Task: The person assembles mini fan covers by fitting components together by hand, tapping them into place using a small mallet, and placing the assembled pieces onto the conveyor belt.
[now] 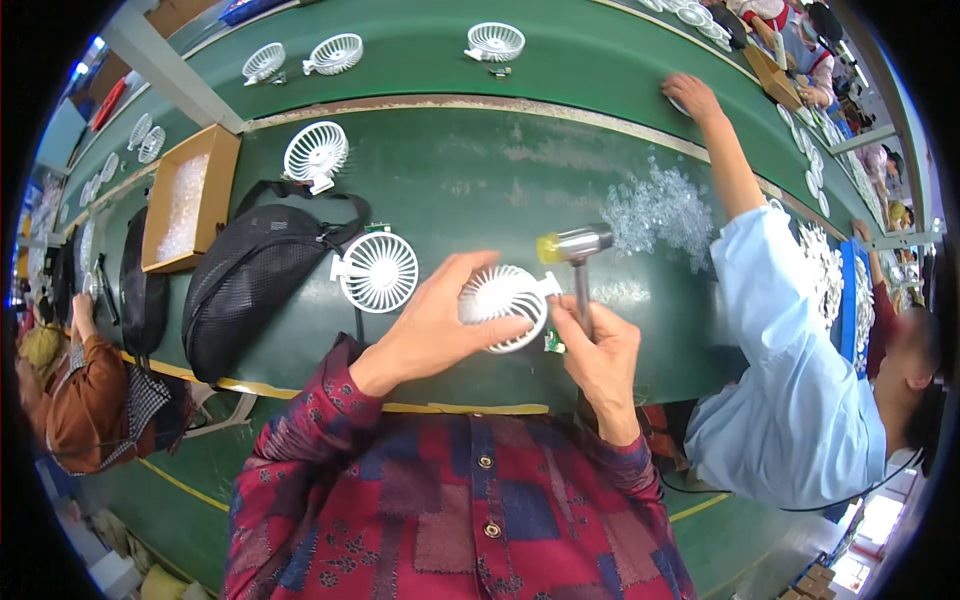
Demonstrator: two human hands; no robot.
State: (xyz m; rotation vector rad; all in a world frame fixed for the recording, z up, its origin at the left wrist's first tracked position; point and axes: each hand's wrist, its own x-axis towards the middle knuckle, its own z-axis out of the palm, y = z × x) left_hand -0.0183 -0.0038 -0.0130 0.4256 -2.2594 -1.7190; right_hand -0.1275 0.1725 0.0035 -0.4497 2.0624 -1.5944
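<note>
My left hand [435,315] is closed round the rim of a round white fan housing [512,290], thumb across its front slats. In my right hand [607,360] is a small hammer [582,244], held upright by its shaft with the yellow-tipped head on top. The right fingertips are close to the housing's white hinge tab, where a small green circuit board [555,341] hangs; whether they touch it I cannot tell. Left of my hands lies another white fan housing [380,272]. A third fan housing [317,155] rests farther back.
A black mesh bag [270,270] and a cardboard box [215,190] of clear pieces stand to the left. Small clear parts [660,210] lie scattered at the right. Beyond runs a green conveyor belt [590,60] carrying fan housings. A co-worker in light blue [790,400] reaches over it.
</note>
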